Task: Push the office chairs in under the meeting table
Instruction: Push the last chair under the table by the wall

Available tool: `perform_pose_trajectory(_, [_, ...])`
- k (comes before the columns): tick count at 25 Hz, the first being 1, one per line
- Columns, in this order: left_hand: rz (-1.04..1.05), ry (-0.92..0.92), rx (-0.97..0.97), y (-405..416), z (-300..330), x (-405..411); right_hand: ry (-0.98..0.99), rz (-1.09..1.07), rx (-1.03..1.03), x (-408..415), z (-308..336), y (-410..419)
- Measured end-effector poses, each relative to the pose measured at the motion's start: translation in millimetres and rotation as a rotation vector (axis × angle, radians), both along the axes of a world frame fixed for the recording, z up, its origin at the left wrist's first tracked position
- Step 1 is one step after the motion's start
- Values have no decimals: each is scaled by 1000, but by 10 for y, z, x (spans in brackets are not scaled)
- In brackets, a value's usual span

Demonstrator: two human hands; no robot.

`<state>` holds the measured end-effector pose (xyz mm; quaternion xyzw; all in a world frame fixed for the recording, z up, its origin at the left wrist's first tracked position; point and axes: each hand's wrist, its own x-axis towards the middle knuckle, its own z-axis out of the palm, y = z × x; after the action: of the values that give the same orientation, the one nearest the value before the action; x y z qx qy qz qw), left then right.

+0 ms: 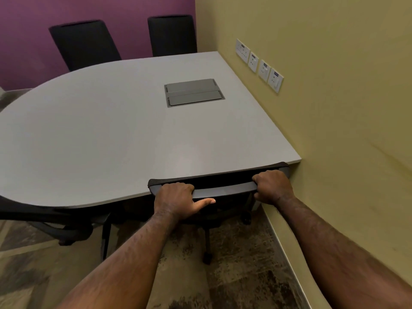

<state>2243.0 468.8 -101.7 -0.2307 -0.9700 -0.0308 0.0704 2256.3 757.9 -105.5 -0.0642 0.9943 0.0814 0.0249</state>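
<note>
The left hand (176,198) and the right hand (273,186) each have their grip wrapped tight round the top bar of the near chair (223,189); the fingers curl over the bar, and the left thumb sticks out under it. This chair sits close to the yellow wall (334,108), and its back is right up against the edge of the table (100,141); its seat is hidden below the top, so it looks pushed in all the way, or very nearly. 2 far chairs (171,34) stand by the purple wall with their backs close to the table, so they look done too. 1 more chair (44,217) on the left pokes out from the table's round end at a slant; I think that one is left to push in.
</note>
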Motion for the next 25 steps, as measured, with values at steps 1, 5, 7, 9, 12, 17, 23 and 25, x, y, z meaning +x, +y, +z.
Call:
perform_pose_trajectory(1, [9, -2, -1, 42, 0, -7, 3, 9, 6, -31, 1, 44])
perform_pose_trajectory(5, [41, -16, 8, 172, -21, -49, 24, 45, 18, -129, 11, 168])
perform_pose_trajectory(7, [51, -16, 16, 204, -20, -86, 36, 51, 16, -170, 11, 200])
perform_pose_trajectory(9, [52, -14, 13, 213, -25, -126, 40, 58, 12, -208, 15, 214])
perform_pose_trajectory(12, [60, -7, 11, 251, -38, -161, 40, 65, 5, -255, 13, 250])
perform_pose_trajectory(17, [88, 4, 3, 332, -34, -171, 26, 70, -2, -320, 26, 322])
perform_pose_trajectory(23, [96, 2, -8, 397, -35, -188, 26, 69, -27, -367, 40, 370])
perform_pose_trajectory(25, [102, 0, -8, 392, -34, -178, 14, 70, -33, -363, 48, 369])
